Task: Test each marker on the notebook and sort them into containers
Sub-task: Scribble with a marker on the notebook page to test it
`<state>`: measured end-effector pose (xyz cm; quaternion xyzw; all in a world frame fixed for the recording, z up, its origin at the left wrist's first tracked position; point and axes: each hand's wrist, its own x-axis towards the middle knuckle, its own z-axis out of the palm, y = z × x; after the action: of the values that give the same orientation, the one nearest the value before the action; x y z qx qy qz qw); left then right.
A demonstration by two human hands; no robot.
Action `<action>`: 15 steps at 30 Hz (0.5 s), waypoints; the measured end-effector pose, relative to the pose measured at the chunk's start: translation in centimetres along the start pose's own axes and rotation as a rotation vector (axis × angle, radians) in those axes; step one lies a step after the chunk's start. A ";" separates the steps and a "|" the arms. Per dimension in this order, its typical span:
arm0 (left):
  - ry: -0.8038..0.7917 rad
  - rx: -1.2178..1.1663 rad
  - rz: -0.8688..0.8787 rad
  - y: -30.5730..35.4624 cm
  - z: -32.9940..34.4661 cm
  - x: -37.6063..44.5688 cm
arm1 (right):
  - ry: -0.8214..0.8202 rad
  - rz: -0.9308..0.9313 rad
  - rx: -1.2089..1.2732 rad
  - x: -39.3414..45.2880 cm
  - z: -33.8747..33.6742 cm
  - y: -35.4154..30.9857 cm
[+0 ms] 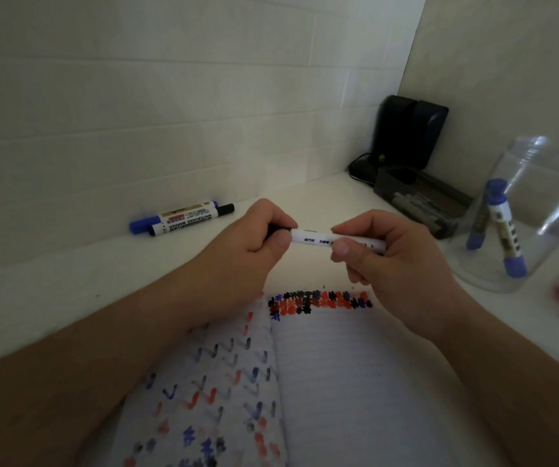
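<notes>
markers: two blue ones stand in the clear jar; both hands grip a white marker.

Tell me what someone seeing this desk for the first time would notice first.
Probably the two hands at centre, the left hand gripping the dark cap end and the right hand holding the barrel of a white marker. Just below lies the open notebook, crowded with red, blue and black test marks. At right, a clear jar holds blue markers.
</notes>
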<state>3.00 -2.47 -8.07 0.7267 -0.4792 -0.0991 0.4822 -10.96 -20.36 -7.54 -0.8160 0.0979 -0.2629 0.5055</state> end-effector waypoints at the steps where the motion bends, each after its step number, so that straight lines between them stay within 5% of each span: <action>1: 0.013 0.026 0.009 0.1 0.2 -0.1 | 0.001 0.003 -0.003 -0.1 0.2 -0.1; 8: 0.102 0.129 0.081 0.6 0.4 -0.3 | -0.011 0.048 0.146 -0.2 1.0 0.1; 15: 0.095 0.135 0.126 0.5 1.5 0.5 | 0.050 0.025 -0.109 0.1 -0.1 -0.3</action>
<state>2.05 -3.85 -8.31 0.7300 -0.5061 -0.0015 0.4594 -10.97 -20.36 -7.18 -0.8342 0.1349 -0.2714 0.4607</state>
